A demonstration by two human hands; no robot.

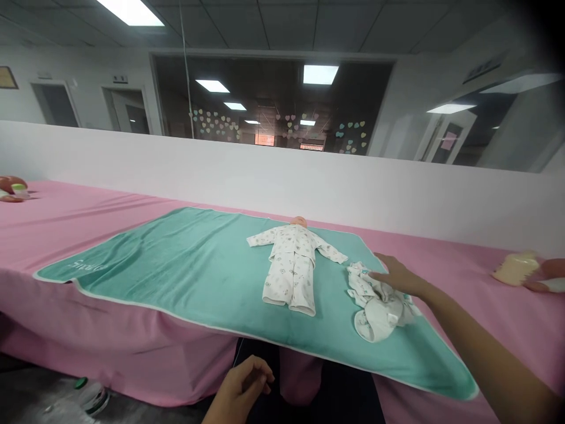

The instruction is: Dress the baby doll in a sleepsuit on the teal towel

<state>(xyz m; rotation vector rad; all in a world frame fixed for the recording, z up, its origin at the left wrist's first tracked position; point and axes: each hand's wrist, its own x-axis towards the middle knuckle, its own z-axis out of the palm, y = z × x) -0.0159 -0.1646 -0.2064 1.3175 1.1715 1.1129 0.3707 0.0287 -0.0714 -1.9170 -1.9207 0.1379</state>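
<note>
A baby doll (292, 259) lies on its back on a green towel (198, 265), dressed in a white printed top and matching trousers, sleeves spread out. To its right is a crumpled heap of white printed baby clothes (375, 309). My right hand (399, 275) reaches over the upper edge of this heap with fingers stretched out; whether the fingertips touch the cloth I cannot tell. Low in front of the table, over my lap, my left hand (247, 383) hangs with loosely curled fingers, the thumb apart from them and nothing between.
A pink cloth (424, 253) covers the table under the towel. Behind stands a low white partition with a mirror or window (273, 100) above. Another doll (11, 184) is at the far left; a yellowish object (515, 268) sits at the right. A clear container (90, 397) stands on the floor.
</note>
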